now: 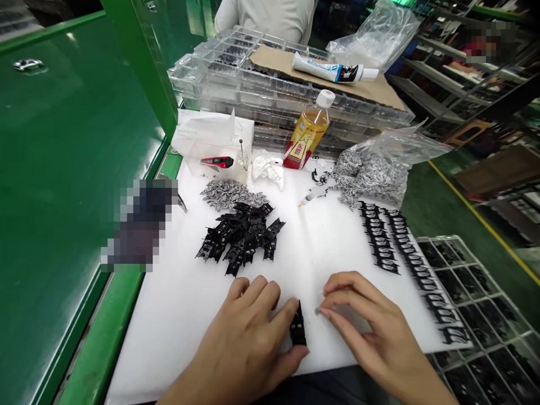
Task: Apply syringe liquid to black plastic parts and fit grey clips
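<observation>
The left hand (238, 337) clasps one black plastic part (298, 326) between fingertips and thumb, on a white board (169, 360), its long axis running away from the person. The right hand (367, 320) is farther off, its fingertips (324, 309) pinched just right of the part, holding nothing I can make out. Beyond lie one heap of black strips (240, 236), two rows of black strips (379, 239) and one heap of silver clips (232, 193).

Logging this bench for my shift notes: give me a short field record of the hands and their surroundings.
left hand: holding a black plastic strip
right hand: beside the strip, not visibly touching it
surface: white board
nearby: pile of black strips, pile of grey metal pieces
beyond: plastic bottle of amber liquid, stacked clear plastic trays
</observation>
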The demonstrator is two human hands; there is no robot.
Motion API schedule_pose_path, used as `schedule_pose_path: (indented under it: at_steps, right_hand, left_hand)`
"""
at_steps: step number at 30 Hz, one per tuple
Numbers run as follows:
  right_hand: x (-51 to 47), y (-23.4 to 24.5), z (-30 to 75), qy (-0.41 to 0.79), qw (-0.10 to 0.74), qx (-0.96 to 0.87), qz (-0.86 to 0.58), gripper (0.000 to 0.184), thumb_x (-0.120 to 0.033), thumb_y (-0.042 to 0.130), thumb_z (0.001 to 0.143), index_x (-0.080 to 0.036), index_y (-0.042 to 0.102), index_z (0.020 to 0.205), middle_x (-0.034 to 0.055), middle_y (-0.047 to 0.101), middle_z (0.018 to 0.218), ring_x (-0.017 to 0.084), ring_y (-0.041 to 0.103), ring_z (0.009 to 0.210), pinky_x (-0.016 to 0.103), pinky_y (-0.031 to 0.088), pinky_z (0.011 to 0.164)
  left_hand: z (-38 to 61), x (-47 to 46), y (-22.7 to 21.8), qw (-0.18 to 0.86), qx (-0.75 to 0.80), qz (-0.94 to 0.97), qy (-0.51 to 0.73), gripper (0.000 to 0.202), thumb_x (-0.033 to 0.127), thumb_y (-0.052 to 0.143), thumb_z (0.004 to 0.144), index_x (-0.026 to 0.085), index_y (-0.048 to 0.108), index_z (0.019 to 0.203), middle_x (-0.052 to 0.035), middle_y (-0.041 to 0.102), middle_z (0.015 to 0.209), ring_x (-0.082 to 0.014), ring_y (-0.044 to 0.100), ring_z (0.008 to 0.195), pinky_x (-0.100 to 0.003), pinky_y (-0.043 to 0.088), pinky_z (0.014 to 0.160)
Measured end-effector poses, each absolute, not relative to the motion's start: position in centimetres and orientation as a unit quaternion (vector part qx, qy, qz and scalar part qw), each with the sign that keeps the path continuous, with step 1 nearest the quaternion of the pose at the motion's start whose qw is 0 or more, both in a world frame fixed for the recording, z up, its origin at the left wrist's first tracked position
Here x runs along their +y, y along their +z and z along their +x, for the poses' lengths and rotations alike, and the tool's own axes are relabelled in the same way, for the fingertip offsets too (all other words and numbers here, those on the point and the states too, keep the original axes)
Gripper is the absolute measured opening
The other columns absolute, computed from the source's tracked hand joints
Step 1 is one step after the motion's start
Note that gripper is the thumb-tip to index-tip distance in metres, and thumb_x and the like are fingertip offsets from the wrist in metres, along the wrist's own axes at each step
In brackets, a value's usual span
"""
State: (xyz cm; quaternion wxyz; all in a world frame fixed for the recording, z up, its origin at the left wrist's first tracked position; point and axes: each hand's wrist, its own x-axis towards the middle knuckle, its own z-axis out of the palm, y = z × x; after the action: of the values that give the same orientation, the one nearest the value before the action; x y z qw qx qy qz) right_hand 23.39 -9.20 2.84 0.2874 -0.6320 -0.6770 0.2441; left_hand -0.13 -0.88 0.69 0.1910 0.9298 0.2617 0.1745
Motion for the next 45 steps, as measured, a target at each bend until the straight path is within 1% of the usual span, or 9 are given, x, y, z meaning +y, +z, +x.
schedule_pose_path:
  at_steps: [5, 14, 21, 27, 30, 33, 35, 40, 45]
  right_hand:
    - [-9.7, 3.2, 21.1, 0.25, 0.278, -0.717, -0.588, 0.02, -0.009, 0.053, 0.102, -0.026, 0.064, 0.107, 0.0058, 0.062, 0.111, 0.016, 0.07, 0.1, 0.024, 0.061, 0.085]
    - [-9.8, 2.7, 20.2, 0.189, 0.263, -0.752, -0.574, 0.024, -0.001, 0.054, 0.1, -0.019, 0.063, 0.113, 0.0083, 0.065, 0.109, 0.017, 0.068, 0.098, 0.03, 0.061, 0.083]
    - [-10.4, 2.0, 19.3, 0.127, 0.27, -0.765, -0.571, 0.025, 0.002, 0.056, 0.098, -0.017, 0.064, 0.111, 0.0087, 0.067, 0.101, 0.019, 0.067, 0.09, 0.033, 0.06, 0.073]
    - [-10.9, 2.5, 20.9, 0.146, 0.27, -0.738, -0.601, 0.021, -0.01, 0.059, 0.101, -0.022, 0.063, 0.117, 0.0098, 0.067, 0.117, 0.02, 0.07, 0.107, 0.031, 0.06, 0.091]
    - [-8.0, 3.6, 24.6, 0.091, 0.273, -0.733, -0.616, 0.018, -0.017, 0.06, 0.102, -0.024, 0.063, 0.118, 0.0089, 0.068, 0.118, 0.022, 0.068, 0.112, 0.034, 0.058, 0.095]
    - [-2.8, 4.2, 29.7, 0.02, 0.224, -0.725, -0.651, 0.009, -0.025, 0.059, 0.104, -0.023, 0.065, 0.109, 0.01, 0.067, 0.118, 0.023, 0.068, 0.102, 0.04, 0.057, 0.092]
    - [0.6, 4.3, 32.9, -0.004, 0.189, -0.706, -0.682, 0.017, -0.026, 0.056, 0.104, -0.02, 0.067, 0.116, 0.0124, 0.066, 0.12, 0.022, 0.067, 0.092, 0.043, 0.057, 0.087]
    - [6.2, 4.1, 36.9, -0.008, 0.112, -0.689, -0.716, 0.022, -0.035, 0.063, 0.104, -0.019, 0.069, 0.118, 0.006, 0.07, 0.116, 0.017, 0.068, 0.092, 0.038, 0.061, 0.084]
    - [8.7, 3.7, 36.9, 0.001, 0.038, -0.685, -0.727, 0.027, -0.04, 0.067, 0.103, -0.019, 0.069, 0.119, 0.0071, 0.072, 0.119, 0.02, 0.07, 0.1, 0.041, 0.062, 0.088]
  left_hand:
    - [-0.1, -0.9, 0.7, 0.183, 0.259, 0.933, 0.17, 0.04, 0.05, 0.073, 0.096, 0.023, 0.063, 0.123, -0.002, 0.056, 0.098, -0.0241, 0.049, 0.089, -0.039, 0.028, 0.076]
    - [-0.1, -0.8, 0.5, 0.184, 0.256, 0.934, 0.17, 0.04, 0.051, 0.071, 0.097, 0.022, 0.063, 0.125, -0.0033, 0.057, 0.099, -0.0251, 0.049, 0.091, -0.04, 0.027, 0.077]
    - [-0.1, -0.9, 0.6, 0.188, 0.258, 0.933, 0.167, 0.04, 0.049, 0.071, 0.097, 0.022, 0.063, 0.125, -0.0032, 0.056, 0.099, -0.0253, 0.049, 0.091, -0.041, 0.027, 0.077]
    - [-0.1, -0.9, 0.6, 0.193, 0.258, 0.932, 0.164, 0.041, 0.05, 0.073, 0.096, 0.023, 0.063, 0.125, -0.0027, 0.057, 0.1, -0.0252, 0.049, 0.091, -0.041, 0.028, 0.078]
    - [-0.2, -0.9, 0.3, 0.196, 0.263, 0.928, 0.176, 0.043, 0.05, 0.078, 0.093, 0.024, 0.064, 0.124, -0.0025, 0.058, 0.101, -0.0253, 0.049, 0.091, -0.041, 0.028, 0.08]
    - [-0.4, -1.0, 0.0, 0.196, 0.266, 0.926, 0.181, 0.045, 0.05, 0.08, 0.09, 0.025, 0.065, 0.124, -0.0028, 0.06, 0.103, -0.0257, 0.051, 0.093, -0.041, 0.029, 0.082]
    - [-0.5, -0.9, -0.1, 0.195, 0.264, 0.927, 0.183, 0.046, 0.049, 0.08, 0.091, 0.025, 0.065, 0.127, -0.0033, 0.061, 0.104, -0.0258, 0.052, 0.093, -0.041, 0.03, 0.082]
    - [-0.4, -0.8, -0.7, 0.159, 0.258, 0.927, 0.221, 0.051, 0.049, 0.081, 0.088, 0.025, 0.065, 0.129, -0.0043, 0.062, 0.104, -0.0263, 0.054, 0.094, -0.041, 0.032, 0.084]
    - [-0.4, -0.3, -1.2, 0.12, 0.237, 0.931, 0.251, 0.047, 0.056, 0.075, 0.094, 0.023, 0.067, 0.126, -0.0039, 0.061, 0.097, -0.0252, 0.052, 0.09, -0.039, 0.031, 0.084]
